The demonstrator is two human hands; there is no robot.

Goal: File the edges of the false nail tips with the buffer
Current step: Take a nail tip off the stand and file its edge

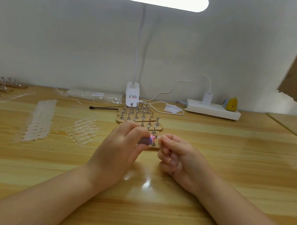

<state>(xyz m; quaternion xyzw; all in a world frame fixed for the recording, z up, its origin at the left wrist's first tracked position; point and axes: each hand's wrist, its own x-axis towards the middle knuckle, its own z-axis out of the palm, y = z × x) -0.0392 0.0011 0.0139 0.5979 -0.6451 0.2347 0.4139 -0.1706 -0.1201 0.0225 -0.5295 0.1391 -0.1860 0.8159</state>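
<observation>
Head view: left hand [121, 146] grips the buffer [146, 140], fingers curled round it, a short purple-grey block with a pink end pointing right toward the other hand. Right hand [174, 153] pinches a false nail tip [159, 137] between thumb and forefinger, other fingers curled under; tip is small and blurred, its orientation unclear. Key relation: buffer's long axis runs roughly left-right, its pink end touching or just beside the tip, so both hands meet above the table [229, 178] just in front of the wooden nail stands [139, 117]. More clear tips [39, 120] lie well left. Lamp clamp [132, 95] has a label, unreadable; bag of tips [93, 95] label also illegible.
</observation>
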